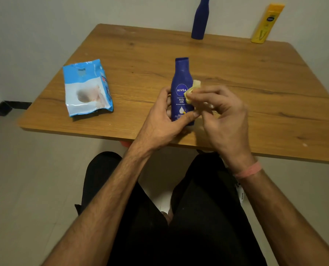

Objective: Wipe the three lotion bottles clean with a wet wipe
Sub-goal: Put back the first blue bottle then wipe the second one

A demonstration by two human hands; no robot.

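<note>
Scanning left to right: wipe pack (87, 88) lies flat on bench (274, 104), untouched; left hand (162, 120), grip clamped round the base of the Nivea bottle (182, 87), which stands upright at the near middle, long axis vertical, cap up, label facing the wearer; right hand (222, 114) pinches the yellowish wipe (193, 89) against the bottle's right flank. Risk: a wet bottle may slip or tip under side pressure; tall blue bottle (200, 18) and yellow bottle (266, 24) stand upright at the far edge.
</note>
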